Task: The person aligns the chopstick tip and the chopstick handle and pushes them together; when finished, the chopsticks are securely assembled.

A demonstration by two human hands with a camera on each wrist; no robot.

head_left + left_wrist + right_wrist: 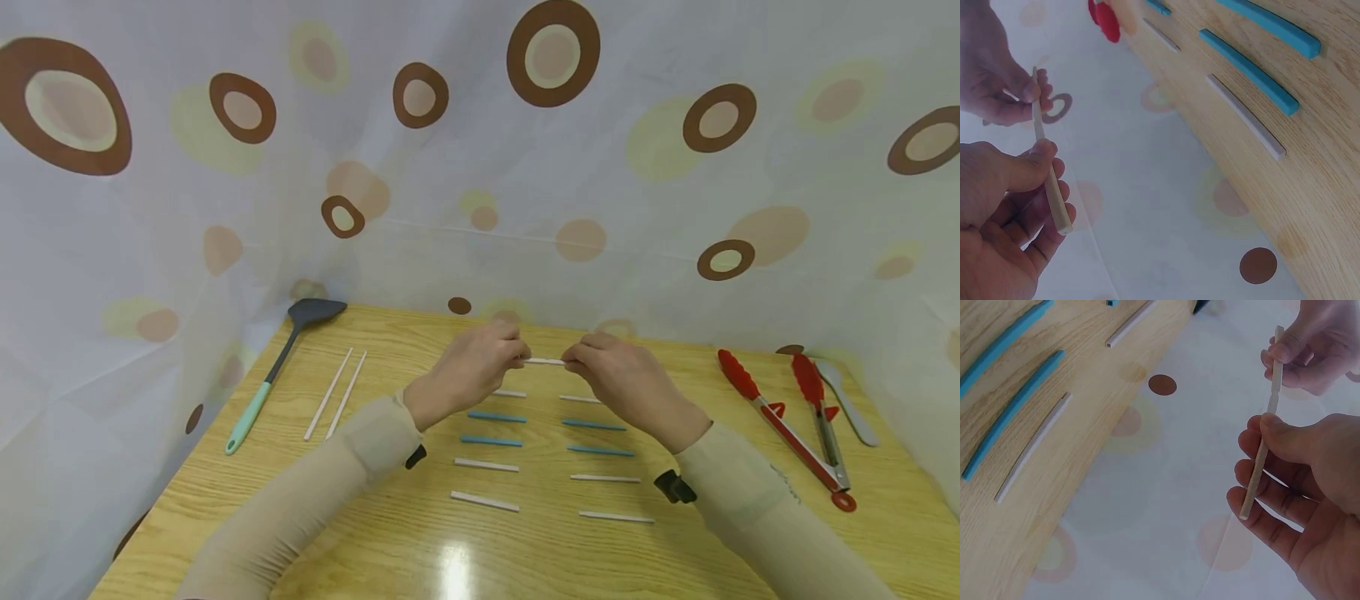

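Note:
Both hands hold a pale chopstick [543, 361] level above the far part of the table. My left hand [476, 358] pinches one end between thumb and fingers, and my right hand [630, 379] does the same at the other. A stepped joint shows along the chopstick [1274, 394] between the hands in the right wrist view. Below lie two columns of short stick pieces: white pieces [484, 502] and blue pieces [491, 441] on the left, matching white pieces [616, 517] and blue pieces [600, 451] on the right. My right forearm partly covers the right column's far end.
Two long white chopsticks [337, 396] lie side by side at left, near a dark spatula with a mint handle [249, 418]. At right are two red-tipped tongs [795, 442] and a grey utensil [847, 404]. A patterned curtain [480, 167] borders the wooden table [375, 533].

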